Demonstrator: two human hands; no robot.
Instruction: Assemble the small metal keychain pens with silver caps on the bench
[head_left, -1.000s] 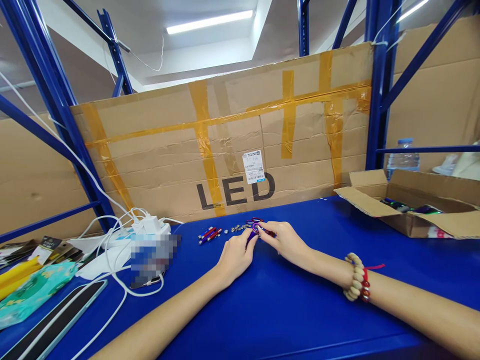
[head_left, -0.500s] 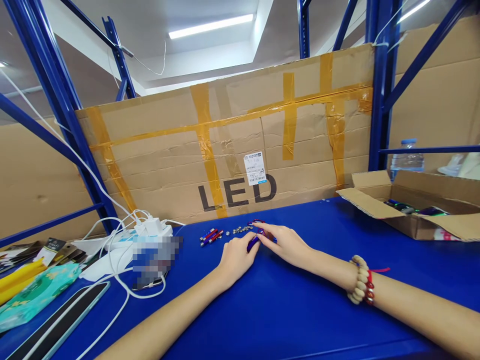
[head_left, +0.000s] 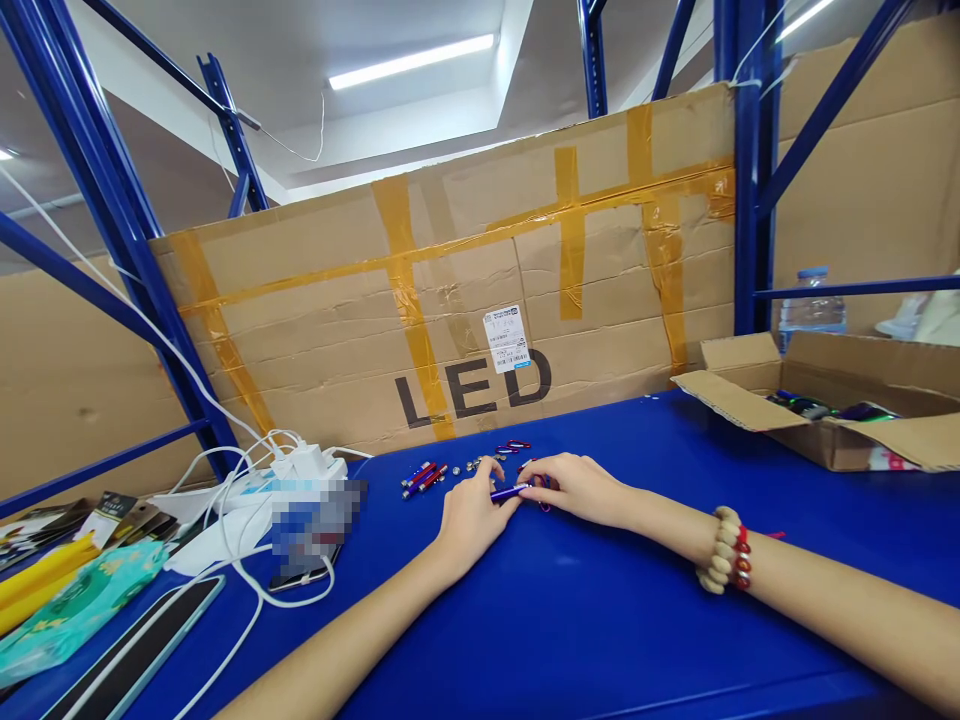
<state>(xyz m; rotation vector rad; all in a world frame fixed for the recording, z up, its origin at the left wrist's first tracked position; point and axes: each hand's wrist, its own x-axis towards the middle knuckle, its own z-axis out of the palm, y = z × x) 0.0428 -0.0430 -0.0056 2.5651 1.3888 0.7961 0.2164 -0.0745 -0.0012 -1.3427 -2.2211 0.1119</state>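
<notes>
One purple tube (head_left: 508,493), over the counter (head_left: 600,620): long axis crosswise, hands equally near. Left hand (head_left: 468,515): fingers clamped on tube's left end. Right hand (head_left: 577,487): fingers pinched about tube's right end. Small metal pieces (head_left: 457,471): beyond tube, leftward.

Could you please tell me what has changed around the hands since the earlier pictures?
The purple tube has swung from a steep slant to nearly level, held by the left hand, its end at the fingers of the right hand. The hands have parted slightly. The red and blue tubes and open cardboard box stayed put.
</notes>
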